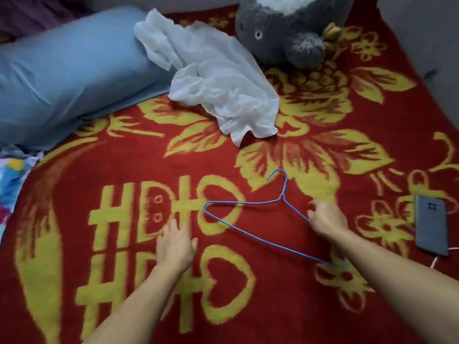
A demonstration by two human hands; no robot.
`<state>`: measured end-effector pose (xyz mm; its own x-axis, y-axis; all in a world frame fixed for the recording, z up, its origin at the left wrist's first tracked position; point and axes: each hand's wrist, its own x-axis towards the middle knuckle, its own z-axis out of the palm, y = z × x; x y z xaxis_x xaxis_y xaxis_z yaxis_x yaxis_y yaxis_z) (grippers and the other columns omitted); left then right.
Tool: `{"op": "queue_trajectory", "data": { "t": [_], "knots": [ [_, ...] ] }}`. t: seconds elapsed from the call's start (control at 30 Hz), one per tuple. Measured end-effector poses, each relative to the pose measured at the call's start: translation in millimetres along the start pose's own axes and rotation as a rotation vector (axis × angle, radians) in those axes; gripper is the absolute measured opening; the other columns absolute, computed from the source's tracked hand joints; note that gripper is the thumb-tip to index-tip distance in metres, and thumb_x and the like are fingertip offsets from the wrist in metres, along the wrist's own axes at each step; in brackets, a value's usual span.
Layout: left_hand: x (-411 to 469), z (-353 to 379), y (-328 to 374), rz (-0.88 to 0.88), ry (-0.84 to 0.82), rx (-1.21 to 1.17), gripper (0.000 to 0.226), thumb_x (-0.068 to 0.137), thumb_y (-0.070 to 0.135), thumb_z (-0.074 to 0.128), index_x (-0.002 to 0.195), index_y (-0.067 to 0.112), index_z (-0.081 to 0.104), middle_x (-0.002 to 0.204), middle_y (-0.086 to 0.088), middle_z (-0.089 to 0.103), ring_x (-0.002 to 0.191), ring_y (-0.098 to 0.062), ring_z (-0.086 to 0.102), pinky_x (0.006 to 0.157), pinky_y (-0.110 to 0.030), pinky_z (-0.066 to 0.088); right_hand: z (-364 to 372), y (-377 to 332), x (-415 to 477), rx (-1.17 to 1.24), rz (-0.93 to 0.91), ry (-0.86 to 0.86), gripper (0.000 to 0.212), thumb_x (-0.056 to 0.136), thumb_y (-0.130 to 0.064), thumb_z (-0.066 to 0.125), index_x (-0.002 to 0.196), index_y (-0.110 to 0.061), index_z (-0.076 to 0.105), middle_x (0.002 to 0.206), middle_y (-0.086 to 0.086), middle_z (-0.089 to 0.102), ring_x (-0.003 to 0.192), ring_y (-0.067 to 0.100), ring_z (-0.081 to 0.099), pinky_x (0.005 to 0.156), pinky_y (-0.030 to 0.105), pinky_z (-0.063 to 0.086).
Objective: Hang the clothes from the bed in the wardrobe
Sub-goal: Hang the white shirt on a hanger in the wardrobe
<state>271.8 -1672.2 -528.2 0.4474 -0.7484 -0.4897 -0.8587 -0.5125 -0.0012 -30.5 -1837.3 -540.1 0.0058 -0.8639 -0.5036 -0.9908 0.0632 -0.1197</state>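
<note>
a blue wire hanger (283,194) lies flat on the red and yellow blanket (129,157) of the bed, its hook pointing away from me. my right hand (327,219) is on the hanger's right arm, just below the neck; the wire runs under my palm and comes out again nearer me. my fingers (313,207) there are loosely bent, and i cannot tell whether they have hold of the wire or only rest over it. my left hand (175,244) lies left of the hanger, just outside its left tip and not touching it, fingers straight and together, palm down on the blanket, holding nothing.

beyond the hanger's hook, well apart from it, a crumpled white garment (218,83) lies in a heap on the blanket. its far end rests against a blue pillow (69,70), which lies beyond and left of the hanger. a grey plush toy (285,33) sits past the garment, farther again from the hook. right of the hanger, beyond my right forearm, a dark phone (432,224) lies back up, with a cable (434,261) at its near end.
</note>
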Motion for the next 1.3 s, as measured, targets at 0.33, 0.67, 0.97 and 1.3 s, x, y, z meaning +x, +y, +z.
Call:
{"op": "queue_trajectory", "data": {
  "t": [0.33,0.67,0.97,1.3],
  "knots": [
    [44,118,-20,0.083,0.106,0.033,0.067,0.090,0.041,0.028,0.143,0.002,0.034,0.146,-0.031,0.034,0.131,-0.049,0.037,0.093,-0.065,0.036,-15,-164,178,-0.044,-0.315,0.326,0.065,0.086,-0.028,0.064,0.143,-0.019,0.036,0.146,0.010,0.037,0.133,0.032,0.035,0.102,0.045,0.038],
    [40,103,-23,0.075,-0.010,0.021,0.070,0.092,0.047,0.021,0.150,0.009,0.016,0.153,-0.026,0.024,0.138,-0.044,0.030,0.099,-0.061,0.038,-20,-173,128,0.495,-0.483,0.230,0.032,0.076,-0.028,0.045,0.079,-0.005,0.066,0.072,0.015,0.064,0.066,0.022,0.056,0.061,0.037,0.042],
    [10,-44,32,0.241,0.296,-0.472,0.084,0.074,0.048,0.070,0.146,0.028,0.032,0.139,0.002,0.040,0.124,-0.020,0.042,0.099,-0.039,0.041,-74,-121,-47,1.201,-0.360,-0.247,0.018,0.068,-0.018,0.054,0.071,-0.006,0.066,0.059,0.000,0.060,0.052,0.008,0.051,0.049,0.021,0.039],
    [-97,-172,65,0.287,0.267,-1.114,0.023,0.085,0.020,0.051,0.070,0.011,0.066,0.069,0.008,0.065,0.068,-0.009,0.058,0.067,-0.028,0.045,-180,-30,-154,0.700,-0.376,-0.393,0.033,0.060,-0.014,0.079,0.091,-0.015,0.064,0.077,0.008,0.067,0.067,0.021,0.059,0.061,0.031,0.042]
  ]
}}
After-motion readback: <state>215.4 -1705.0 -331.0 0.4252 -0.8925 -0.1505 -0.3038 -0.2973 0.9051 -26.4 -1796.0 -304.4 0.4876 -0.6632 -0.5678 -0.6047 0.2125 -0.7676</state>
